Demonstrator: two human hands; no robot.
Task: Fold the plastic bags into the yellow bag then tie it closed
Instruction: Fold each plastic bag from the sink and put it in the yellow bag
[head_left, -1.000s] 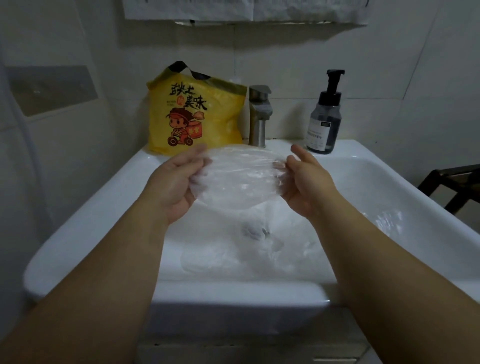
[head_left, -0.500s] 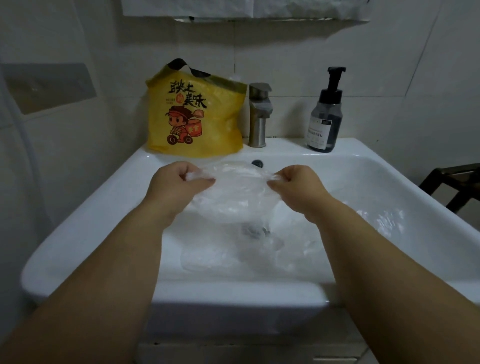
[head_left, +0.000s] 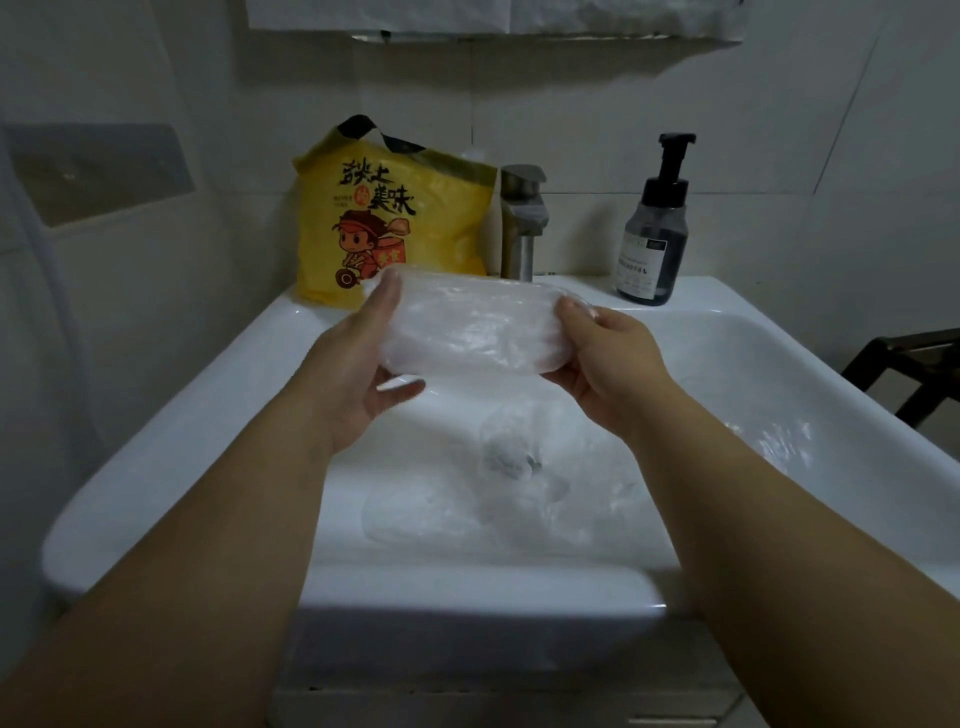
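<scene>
Folded clear bag (head_left: 472, 332) held above sink (head_left: 171, 431) basin, long axis left-to-right, one end in each hand. Left hand (head_left: 358, 374) clasps left end, fingers behind, thumb underneath; right hand (head_left: 608, 364) curled round right end. Yellow bag (head_left: 405, 218) upright on back-left ledge beside tap (head_left: 522, 223), mouth up, just beyond bundle, nearer left hand. Judgement: bundle needs turning end-on and lifting over yellow rim; left hand better placed to open mouth. Loose clear bags (head_left: 519, 493) in basin below, not yet folded
</scene>
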